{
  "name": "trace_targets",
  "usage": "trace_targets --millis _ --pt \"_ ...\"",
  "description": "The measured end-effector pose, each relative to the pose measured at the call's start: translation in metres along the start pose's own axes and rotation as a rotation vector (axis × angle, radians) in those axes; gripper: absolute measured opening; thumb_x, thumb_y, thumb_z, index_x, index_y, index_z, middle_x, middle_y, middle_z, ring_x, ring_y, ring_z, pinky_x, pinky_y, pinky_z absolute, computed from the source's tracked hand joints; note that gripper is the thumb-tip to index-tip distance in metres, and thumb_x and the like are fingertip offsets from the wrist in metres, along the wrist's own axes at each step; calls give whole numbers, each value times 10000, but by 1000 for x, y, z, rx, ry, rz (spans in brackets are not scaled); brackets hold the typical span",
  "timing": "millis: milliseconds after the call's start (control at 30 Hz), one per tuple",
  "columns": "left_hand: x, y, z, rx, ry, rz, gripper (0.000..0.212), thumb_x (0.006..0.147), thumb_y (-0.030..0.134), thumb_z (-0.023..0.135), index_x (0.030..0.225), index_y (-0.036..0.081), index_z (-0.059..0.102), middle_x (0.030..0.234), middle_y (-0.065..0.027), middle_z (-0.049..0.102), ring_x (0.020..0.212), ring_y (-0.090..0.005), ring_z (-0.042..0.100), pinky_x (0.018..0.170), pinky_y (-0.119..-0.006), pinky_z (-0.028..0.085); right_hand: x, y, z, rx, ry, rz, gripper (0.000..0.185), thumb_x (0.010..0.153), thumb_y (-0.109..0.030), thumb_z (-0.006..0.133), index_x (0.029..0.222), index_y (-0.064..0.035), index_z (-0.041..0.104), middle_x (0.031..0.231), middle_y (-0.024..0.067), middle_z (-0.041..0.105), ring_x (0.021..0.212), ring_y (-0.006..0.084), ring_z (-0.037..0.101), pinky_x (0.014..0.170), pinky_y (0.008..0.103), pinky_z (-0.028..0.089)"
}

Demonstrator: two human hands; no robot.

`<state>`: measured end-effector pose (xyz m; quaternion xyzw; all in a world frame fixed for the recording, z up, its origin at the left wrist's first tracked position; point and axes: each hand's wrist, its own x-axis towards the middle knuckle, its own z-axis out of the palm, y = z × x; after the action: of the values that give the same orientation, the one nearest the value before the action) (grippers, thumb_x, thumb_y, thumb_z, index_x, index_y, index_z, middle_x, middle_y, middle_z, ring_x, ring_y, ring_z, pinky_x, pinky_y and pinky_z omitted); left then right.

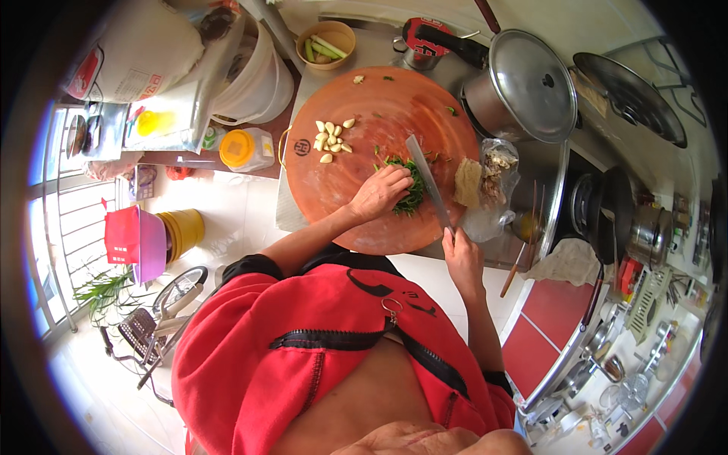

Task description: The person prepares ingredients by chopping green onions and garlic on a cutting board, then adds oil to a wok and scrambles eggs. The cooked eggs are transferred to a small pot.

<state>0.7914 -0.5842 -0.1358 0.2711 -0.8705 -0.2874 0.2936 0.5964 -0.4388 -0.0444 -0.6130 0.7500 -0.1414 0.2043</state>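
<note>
On a large round wooden chopping board (341, 193) lies a pile of chopped green leafy vegetable (410, 199). My left hand (384, 192) rests on the pile with bent fingers, pressing on the greens. In my right hand (462, 256) is the handle of a kitchen knife (427, 179), its long blade upright on edge beside the pile, just right of my left fingertips. Several peeled garlic cloves (331, 136) sit together on the board's left part. One more garlic piece (358, 79) lies near its far edge, with green scraps scattered about.
A bowl of cut green stalks (326, 45) stands behind the board. A lidded steel pot (532, 85) is at the back right. By the board's right edge are a tan sponge-like piece (468, 182) and a clear plastic bag (499, 170). An orange-lidded jar (238, 149) stands left.
</note>
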Motion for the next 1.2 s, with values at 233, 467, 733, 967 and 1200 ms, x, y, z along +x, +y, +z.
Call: trace_targets --millis 233,467,733,967,1200 --pt "-1 -9 3 3 0 42 273 757 72 704 1004 37 596 1114 -104 589 1083 -298 553 910 -396 488 13 -1 -6 -8 -176 30 268 960 -240 535 821 -13 571 691 232 619 652 431 613 562 512 472" --pt "-5 -7 2 -7 30 1 266 762 71 700 1007 40 600 1121 -99 593 1102 -296 545 931 -383 480 44 -3 39 43 -86 65 322 962 -278 531 839 14 590 715 271 618 700 476 601 614 535 463" --pt "-11 5 -5 16 86 -33 269 778 53 680 1029 39 583 1142 -99 572 1112 -301 531 928 -406 464 18 -3 9 64 -35 -13 243 963 -243 542 893 -14 585 682 234 608 675 434 610 578 504 464" --pt "-10 -3 -1 99 16 29 257 778 60 664 1020 38 582 1124 -102 576 1073 -294 546 901 -397 475 -3 -11 -16 -80 -133 -42 251 961 -226 541 806 -29 558 645 208 612 614 402 620 536 485 478" --pt "-12 -7 4 50 80 13 261 757 47 682 1004 32 599 1127 -111 591 1061 -297 557 899 -381 492 25 -13 13 -68 -174 28 305 965 -254 524 818 6 586 674 260 605 672 457 607 590 533 473"
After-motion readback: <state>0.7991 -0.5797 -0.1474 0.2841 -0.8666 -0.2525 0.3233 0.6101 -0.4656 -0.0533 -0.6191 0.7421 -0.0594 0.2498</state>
